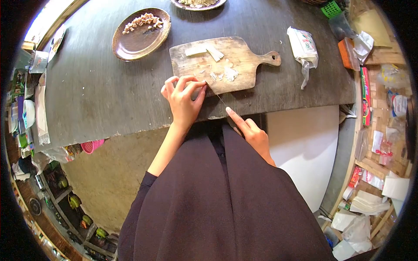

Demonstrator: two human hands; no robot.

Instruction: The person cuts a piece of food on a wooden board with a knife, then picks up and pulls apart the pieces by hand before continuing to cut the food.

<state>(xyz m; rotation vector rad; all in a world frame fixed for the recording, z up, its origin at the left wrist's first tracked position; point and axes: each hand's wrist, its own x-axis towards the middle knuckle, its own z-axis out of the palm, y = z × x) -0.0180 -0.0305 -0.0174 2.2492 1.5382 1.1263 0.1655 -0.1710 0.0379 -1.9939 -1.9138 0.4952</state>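
A wooden cutting board (244,65) with a handle lies near the table's front edge. White strips (214,52) rest on its upper half, with small chopped white bits (230,75) below them. My right hand (254,135) grips a knife (217,96), index finger stretched along it; its thin blade points up-left over the board's front edge. At the board's lower left corner, my left hand (183,99) has thumb and fingers drawn together beside the blade tip. What it pinches, if anything, is too small to make out.
Diced brownish pieces (146,21) sit on a brown plate (130,50) at upper left. Behind stands a dish (174,3) of pale food. A white plastic packet (303,45) lies right of the board. Boxes and bags line the right wall; a pink basket (92,146) shows below the table.
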